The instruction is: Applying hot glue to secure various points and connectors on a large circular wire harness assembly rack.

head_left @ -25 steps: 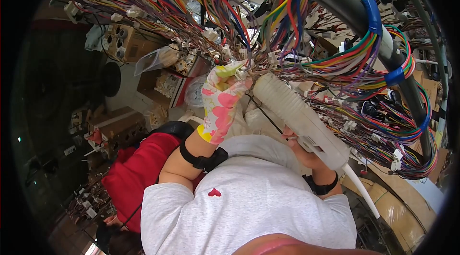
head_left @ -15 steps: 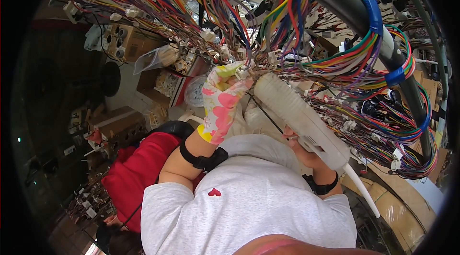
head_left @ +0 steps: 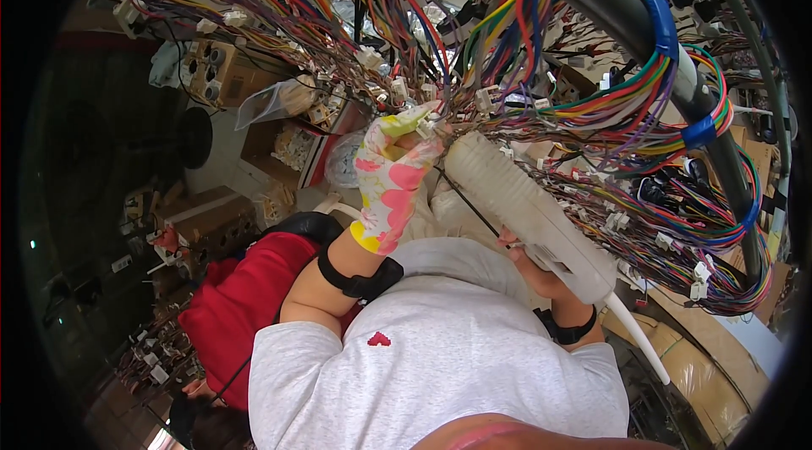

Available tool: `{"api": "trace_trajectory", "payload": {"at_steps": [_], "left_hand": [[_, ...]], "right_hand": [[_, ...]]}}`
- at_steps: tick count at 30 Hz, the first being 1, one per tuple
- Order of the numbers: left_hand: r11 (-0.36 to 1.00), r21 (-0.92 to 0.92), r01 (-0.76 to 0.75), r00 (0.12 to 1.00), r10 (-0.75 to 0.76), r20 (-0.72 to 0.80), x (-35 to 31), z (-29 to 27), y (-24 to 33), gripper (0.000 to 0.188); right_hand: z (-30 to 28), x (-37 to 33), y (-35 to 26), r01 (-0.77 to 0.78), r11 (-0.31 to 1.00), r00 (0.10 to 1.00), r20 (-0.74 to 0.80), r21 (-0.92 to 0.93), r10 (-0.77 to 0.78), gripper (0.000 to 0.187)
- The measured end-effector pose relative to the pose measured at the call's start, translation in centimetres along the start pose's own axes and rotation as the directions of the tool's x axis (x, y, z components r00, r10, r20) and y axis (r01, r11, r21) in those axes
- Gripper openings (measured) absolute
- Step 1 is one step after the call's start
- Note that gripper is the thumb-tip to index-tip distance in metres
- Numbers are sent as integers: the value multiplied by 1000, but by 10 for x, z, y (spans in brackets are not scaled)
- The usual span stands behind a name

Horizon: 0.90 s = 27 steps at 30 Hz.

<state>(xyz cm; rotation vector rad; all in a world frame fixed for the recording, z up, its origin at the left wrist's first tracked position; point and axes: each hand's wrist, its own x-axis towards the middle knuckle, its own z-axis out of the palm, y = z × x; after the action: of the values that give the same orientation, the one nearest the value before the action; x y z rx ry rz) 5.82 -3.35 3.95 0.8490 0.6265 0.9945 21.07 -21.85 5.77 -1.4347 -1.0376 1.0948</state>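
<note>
My left hand [head_left: 392, 167], in a white glove with pink and yellow flowers and bare fingertips, is closed on thin wires [head_left: 452, 118] where several strands gather. A small white connector [head_left: 427, 126] sits by its fingertips. My right hand [head_left: 541, 274] grips a long off-white plastic handheld tool [head_left: 533, 213] from below. The tool's blunt front end points up and left, close to the wires and my left fingertips. From its rear runs a thick white cord [head_left: 639, 340]. A thin black strip [head_left: 469, 203] slants beneath the tool. Most of my right fingers are hidden behind the housing.
Bundles of coloured wires [head_left: 626, 107] hang from a dark metal tube frame [head_left: 626, 14] with blue tape. Open cardboard boxes [head_left: 271, 152] of white parts stand at left. A person in red [head_left: 245, 298] is close on my left. A wrapped brown package [head_left: 677, 348] lies at right.
The tool's front has shifted slightly left and down, and its body has rolled a little. My left hand has moved slightly left, still pinching the wires.
</note>
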Motion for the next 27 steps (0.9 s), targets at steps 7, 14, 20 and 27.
{"api": "trace_trajectory", "payload": {"at_steps": [7, 14, 20, 27], "left_hand": [[921, 378, -97, 991, 124, -47, -1, 2, 6, 35], [942, 295, -160, 972, 202, -117, -3, 9, 4, 29], [962, 217, -167, 976, 192, -102, -2, 7, 2, 29], [964, 228, -139, 982, 163, -91, -4, 1, -1, 31]], "right_hand": [[-1, -2, 8, -6, 1000, 1000, -11, -29, 6, 34], [-2, -3, 11, -4, 991, 999, -41, -133, -1, 47], [1, -4, 6, -21, 999, 1000, -7, -26, 21, 35], [-1, 2, -1, 58, 993, 997, 58, -99, -53, 34]]}}
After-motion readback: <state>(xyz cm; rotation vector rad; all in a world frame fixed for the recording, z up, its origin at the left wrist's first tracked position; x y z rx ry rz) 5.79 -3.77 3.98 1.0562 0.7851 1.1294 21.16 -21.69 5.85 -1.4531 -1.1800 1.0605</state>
